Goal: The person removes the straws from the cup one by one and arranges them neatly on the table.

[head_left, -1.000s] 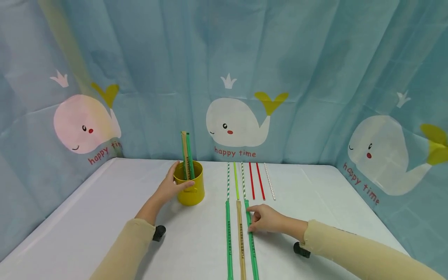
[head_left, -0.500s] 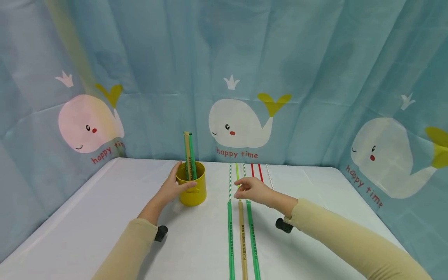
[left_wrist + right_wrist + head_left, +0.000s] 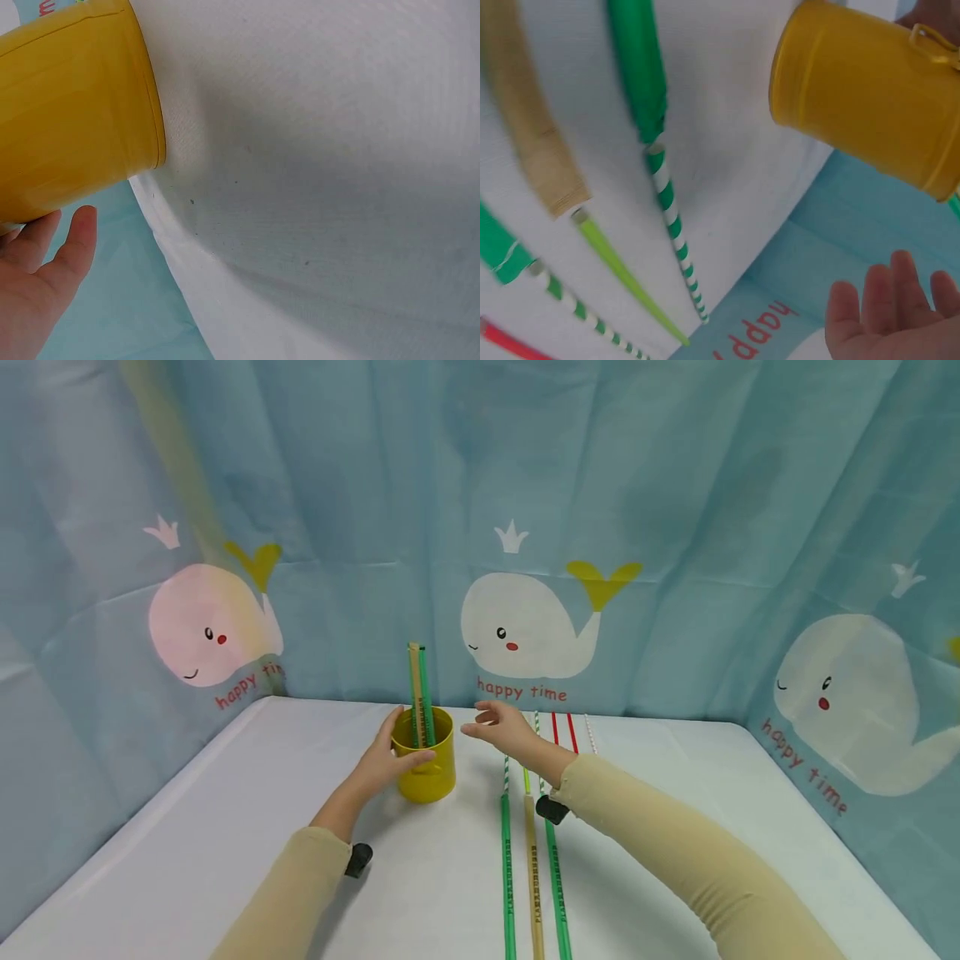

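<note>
A yellow bucket (image 3: 435,777) stands upright on the white table. My left hand (image 3: 381,764) holds it round the left side, with the thumb across the front below the rim; in the left wrist view some fingers (image 3: 78,244) show beside its wall. Green and tan paper-wrapped straws (image 3: 420,693) stick up out of the bucket. My right hand (image 3: 502,729) hovers to the bucket's right, fingers bent loosely with nothing between them. On the table under the right forearm lie a green wrapped straw (image 3: 508,877), a tan wrapped straw (image 3: 535,877) and another green wrapped straw (image 3: 558,877).
Beyond the wrapped straws lie green-striped straws (image 3: 676,232), a lime straw (image 3: 626,274), red straws (image 3: 572,732) and a white patterned straw (image 3: 590,731), partly covered by the right arm. A blue whale-print curtain (image 3: 360,610) hangs behind the table's back edge.
My right hand has left the right-hand green wrapped straw and moved up and left toward the bucket. The left hand keeps its hold. The view has turned slightly right-to-left across the scene.
</note>
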`<state>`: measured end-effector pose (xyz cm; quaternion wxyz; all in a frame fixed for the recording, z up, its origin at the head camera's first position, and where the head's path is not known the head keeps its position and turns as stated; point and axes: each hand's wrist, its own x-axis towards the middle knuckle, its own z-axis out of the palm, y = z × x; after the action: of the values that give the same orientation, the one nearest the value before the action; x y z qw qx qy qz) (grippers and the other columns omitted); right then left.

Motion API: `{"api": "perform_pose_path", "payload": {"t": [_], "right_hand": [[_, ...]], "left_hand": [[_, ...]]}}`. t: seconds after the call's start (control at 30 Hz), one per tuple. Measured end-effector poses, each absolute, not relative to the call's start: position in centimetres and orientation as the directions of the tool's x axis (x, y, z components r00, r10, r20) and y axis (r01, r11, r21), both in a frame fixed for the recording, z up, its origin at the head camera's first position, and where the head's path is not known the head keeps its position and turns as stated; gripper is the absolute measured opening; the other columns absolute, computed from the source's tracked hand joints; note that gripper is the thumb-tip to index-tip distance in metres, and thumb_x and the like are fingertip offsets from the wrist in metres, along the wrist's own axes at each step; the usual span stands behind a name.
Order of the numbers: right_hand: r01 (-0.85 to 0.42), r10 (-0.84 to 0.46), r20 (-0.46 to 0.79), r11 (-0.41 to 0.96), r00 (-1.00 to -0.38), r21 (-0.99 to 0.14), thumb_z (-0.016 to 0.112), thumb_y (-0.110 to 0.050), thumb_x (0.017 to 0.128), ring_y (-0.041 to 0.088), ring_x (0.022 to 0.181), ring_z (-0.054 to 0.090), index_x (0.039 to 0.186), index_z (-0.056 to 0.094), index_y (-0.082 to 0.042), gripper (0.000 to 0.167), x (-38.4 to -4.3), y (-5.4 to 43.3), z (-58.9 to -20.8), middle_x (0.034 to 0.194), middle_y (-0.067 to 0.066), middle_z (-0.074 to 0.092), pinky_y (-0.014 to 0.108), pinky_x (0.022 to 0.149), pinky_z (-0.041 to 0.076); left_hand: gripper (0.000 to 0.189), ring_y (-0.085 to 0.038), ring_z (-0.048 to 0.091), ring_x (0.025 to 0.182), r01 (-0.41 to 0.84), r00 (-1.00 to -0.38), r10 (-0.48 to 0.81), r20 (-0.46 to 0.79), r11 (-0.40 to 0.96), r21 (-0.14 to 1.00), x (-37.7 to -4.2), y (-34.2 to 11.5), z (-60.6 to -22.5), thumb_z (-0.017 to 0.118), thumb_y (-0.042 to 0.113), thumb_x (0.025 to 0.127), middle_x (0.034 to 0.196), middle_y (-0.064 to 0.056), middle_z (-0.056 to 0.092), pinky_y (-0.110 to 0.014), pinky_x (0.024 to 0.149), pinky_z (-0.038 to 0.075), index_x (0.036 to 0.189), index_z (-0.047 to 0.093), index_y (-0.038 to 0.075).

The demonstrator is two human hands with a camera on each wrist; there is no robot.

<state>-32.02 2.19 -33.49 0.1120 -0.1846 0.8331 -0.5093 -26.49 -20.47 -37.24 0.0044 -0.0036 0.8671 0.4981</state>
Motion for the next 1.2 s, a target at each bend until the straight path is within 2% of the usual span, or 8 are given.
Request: {"api": "perform_pose_path", "payload": {"t": [0.1, 0.37, 0.67, 0.93, 1.2], "right_hand": [[-0.192, -0.411, 0.011, 0.403, -0.912, -0.895, 0.068, -0.031, 0.093, 0.032, 0.124, 0.050, 0.144, 0.043, -0.005, 0.062, -32.6, 0.8, -33.7, 0.137, 0.016, 0.052, 0.045, 0.099, 0.047], [-0.163, -0.396, -0.016, 0.414, -0.918, -0.895, 0.070, -0.036, 0.090, 0.034, 0.125, 0.048, 0.146, 0.038, -0.003, 0.072, -33.7, -2.8, -33.3, 0.141, 0.020, 0.047, 0.047, 0.102, 0.043], [-0.173, -0.373, -0.014, 0.462, -0.928, -0.870, 0.072, -0.033, 0.090, 0.035, 0.124, 0.050, 0.144, 0.038, -0.001, 0.072, -34.6, -4.8, -33.6, 0.140, 0.023, 0.047, 0.046, 0.102, 0.044], [-0.163, -0.325, -0.005, 0.485, -0.946, -0.859, 0.072, -0.027, 0.090, 0.030, 0.106, 0.058, 0.134, 0.048, -0.002, 0.056, -35.0, -5.3, -34.3, 0.124, 0.017, 0.057, 0.043, 0.095, 0.050], [-0.212, -0.316, 0.073, 0.435, -0.946, -0.875, 0.069, -0.020, 0.093, 0.024, 0.089, 0.062, 0.107, 0.065, 0.001, 0.026, -34.7, -5.7, -34.0, 0.100, 0.012, 0.066, 0.037, 0.085, 0.055]], "left_hand": [[0.109, -0.043, 0.014, 0.144, -0.007, -1.000, -0.001, -0.008, 0.502, 0.865, -26.5, -20.4, -37.2, 0.070, 0.052, 0.085, 0.160, -0.018, 0.011, -0.065, 0.110, 0.015, 0.157, -0.004, 0.017], [0.104, -0.043, 0.015, 0.143, 0.010, -1.000, 0.013, 0.004, 0.511, 0.859, -26.2, -20.2, -37.0, 0.068, 0.048, 0.088, 0.160, -0.019, 0.009, -0.064, 0.111, 0.016, 0.157, -0.003, 0.017], [0.103, -0.043, 0.015, 0.144, 0.022, -1.000, 0.016, 0.017, 0.505, 0.863, -26.4, -19.6, -37.3, 0.070, 0.047, 0.087, 0.162, -0.016, 0.006, -0.064, 0.111, 0.017, 0.157, 0.001, 0.017], [0.104, -0.044, 0.017, 0.143, -0.013, -1.000, -0.020, -0.003, 0.511, 0.860, -26.1, -19.2, -37.4, 0.070, 0.051, 0.086, 0.161, -0.017, 0.010, -0.065, 0.110, 0.018, 0.157, 0.002, 0.019], [0.105, -0.043, 0.021, 0.142, -0.011, -1.000, -0.025, 0.002, 0.521, 0.853, -26.0, -20.0, -37.2, 0.069, 0.052, 0.085, 0.160, -0.017, 0.012, -0.063, 0.111, 0.021, 0.157, 0.000, 0.019]]}}
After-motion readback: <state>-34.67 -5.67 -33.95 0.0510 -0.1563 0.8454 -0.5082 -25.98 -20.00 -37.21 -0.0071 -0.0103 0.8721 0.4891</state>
